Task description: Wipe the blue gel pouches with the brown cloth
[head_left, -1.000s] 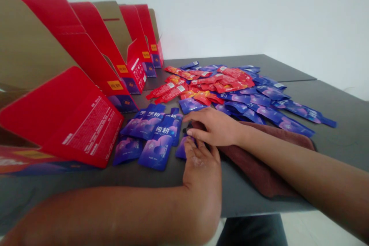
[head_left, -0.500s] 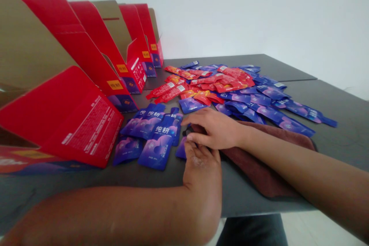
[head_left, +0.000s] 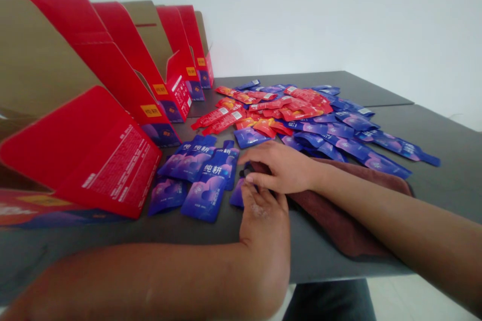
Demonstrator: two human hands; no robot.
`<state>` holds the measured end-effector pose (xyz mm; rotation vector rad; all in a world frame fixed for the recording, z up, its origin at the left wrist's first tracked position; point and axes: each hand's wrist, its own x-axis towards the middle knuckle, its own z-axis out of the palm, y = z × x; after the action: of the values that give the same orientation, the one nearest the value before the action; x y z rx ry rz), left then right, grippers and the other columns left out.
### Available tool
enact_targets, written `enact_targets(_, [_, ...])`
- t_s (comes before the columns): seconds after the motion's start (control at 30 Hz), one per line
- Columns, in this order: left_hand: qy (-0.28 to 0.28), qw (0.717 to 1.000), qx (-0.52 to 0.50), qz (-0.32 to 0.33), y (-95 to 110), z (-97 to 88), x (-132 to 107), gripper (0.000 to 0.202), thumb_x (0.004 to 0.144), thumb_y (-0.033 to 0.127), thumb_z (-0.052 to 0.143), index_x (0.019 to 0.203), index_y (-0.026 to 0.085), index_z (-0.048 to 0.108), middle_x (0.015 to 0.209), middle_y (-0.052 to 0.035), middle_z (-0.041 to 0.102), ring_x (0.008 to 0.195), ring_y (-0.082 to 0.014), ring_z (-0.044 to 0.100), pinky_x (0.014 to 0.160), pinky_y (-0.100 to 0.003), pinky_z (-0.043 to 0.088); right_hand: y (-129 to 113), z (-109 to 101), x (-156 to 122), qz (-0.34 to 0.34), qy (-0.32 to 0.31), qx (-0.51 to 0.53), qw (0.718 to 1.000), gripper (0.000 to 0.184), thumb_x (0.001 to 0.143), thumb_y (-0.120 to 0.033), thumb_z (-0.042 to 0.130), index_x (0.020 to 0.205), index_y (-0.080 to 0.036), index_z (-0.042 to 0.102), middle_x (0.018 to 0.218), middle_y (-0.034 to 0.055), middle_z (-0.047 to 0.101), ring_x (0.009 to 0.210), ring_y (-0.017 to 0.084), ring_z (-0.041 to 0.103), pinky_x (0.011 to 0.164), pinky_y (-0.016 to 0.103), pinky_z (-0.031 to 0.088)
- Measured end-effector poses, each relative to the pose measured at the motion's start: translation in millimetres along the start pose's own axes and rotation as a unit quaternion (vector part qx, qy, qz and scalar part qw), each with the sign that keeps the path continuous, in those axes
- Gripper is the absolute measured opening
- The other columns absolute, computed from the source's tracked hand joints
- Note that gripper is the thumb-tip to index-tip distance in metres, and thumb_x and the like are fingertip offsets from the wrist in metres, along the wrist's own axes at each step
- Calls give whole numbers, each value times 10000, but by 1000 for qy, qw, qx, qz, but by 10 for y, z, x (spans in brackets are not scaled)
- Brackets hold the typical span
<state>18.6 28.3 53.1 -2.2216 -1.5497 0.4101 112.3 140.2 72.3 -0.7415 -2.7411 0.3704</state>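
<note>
My left hand rests on the table, its fingers pointing away from me and their tips hidden under my right hand. Part of a blue-purple sachet shows beside its fingers. My right hand lies across them, fingers curled over the near corner of a brown cloth with dark edging. A small dark piece pokes out by the right thumb; I cannot make out what it is. Just left of both hands, several blue-purple sachets with white lettering lie overlapping.
Behind my hands spreads a loose heap of red sachets and blue sachets. Several open red cardboard boxes stand in a row at the left, flaps up. The grey table meets a white wall at the back.
Almost nothing differs. Both hands keep their places, with at most a very slight shift of the right thumb and the dark piece beside it.
</note>
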Motion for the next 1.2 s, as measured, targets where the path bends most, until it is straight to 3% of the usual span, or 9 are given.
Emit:
enact_targets(0.1, [6, 1000, 7, -3, 9, 11, 2, 474, 871, 50, 355, 1317, 54, 516, 1228, -256, 644, 1116, -294, 634, 989, -445, 483, 5, 11, 5, 8, 7, -3, 1000, 340, 898, -352, 514, 1164, -166, 616, 924, 61, 690, 832, 186, 609, 744, 294, 406])
enact_targets(0.23, [9, 1000, -9, 12, 18, 37, -9, 496, 876, 74, 380, 1363, 71, 474, 1316, -286, 559, 1178, -337, 582, 1019, -486, 450, 123, 6, 14, 105, 29, -54, 993, 354, 904, -376, 504, 1172, -177, 622, 840, 55, 685, 723, 175, 601, 670, 280, 389])
enact_targets(0.33, [0, 1000, -16, 18, 12, 39, -16, 481, 885, 84, 388, 1354, 98, 494, 1311, -251, 579, 1194, -331, 570, 1032, -502, 437, 186, -6, 12, 143, 44, -78, 986, 347, 907, -381, 495, 1154, -176, 629, 916, 80, 696, 800, 197, 622, 707, 291, 404])
enact_targets(0.5, [15, 998, -64, -4, 13, 24, -19, 466, 875, 77, 429, 1334, 71, 507, 1292, -258, 595, 1175, -315, 591, 1033, -482, 444, 97, -1, -1, 64, 21, -43, 997, 349, 892, -356, 518, 1175, -175, 613, 904, 66, 694, 824, 199, 618, 732, 301, 411])
enact_targets(0.63, [29, 999, -28, -21, 25, 27, -11, 462, 865, 32, 373, 1298, 39, 532, 1218, -273, 643, 1141, -308, 617, 1011, -453, 463, 19, 17, 0, 8, 6, -3, 1000, 339, 890, -348, 528, 1172, -180, 613, 965, 66, 692, 871, 194, 614, 757, 301, 412])
enact_targets(0.77, [8, 1000, -10, 6, 16, 36, -5, 499, 878, 60, 360, 1362, 90, 479, 1307, -248, 589, 1168, -314, 595, 1017, -469, 458, 108, 17, 10, 90, 29, -54, 994, 354, 908, -372, 496, 1177, -178, 617, 893, 66, 699, 799, 198, 626, 713, 302, 414])
enact_targets(0.93, [-12, 999, -23, 19, 6, 35, -21, 481, 893, 90, 371, 1361, 82, 483, 1313, -288, 559, 1202, -347, 555, 1036, -504, 429, 234, -1, 3, 145, 50, -82, 985, 360, 910, -379, 496, 1177, -170, 617, 998, 99, 698, 893, 222, 637, 772, 317, 429])
enact_targets(1.13, [24, 998, -56, -12, 23, 39, -16, 458, 873, 57, 402, 1316, 47, 519, 1257, -277, 614, 1155, -313, 606, 1022, -470, 454, 77, 3, -1, 9, 2, -6, 1000, 357, 885, -350, 531, 1187, -173, 607, 1006, 80, 692, 895, 203, 624, 783, 314, 434])
enact_targets(1.2, [26, 998, -46, -17, 27, 41, -9, 458, 871, 54, 399, 1312, 46, 523, 1244, -271, 626, 1150, -313, 610, 1011, -463, 465, 49, 9, 5, -6, 3, 0, 1000, 360, 888, -346, 530, 1192, -168, 603, 1033, 86, 689, 925, 208, 621, 808, 322, 430])
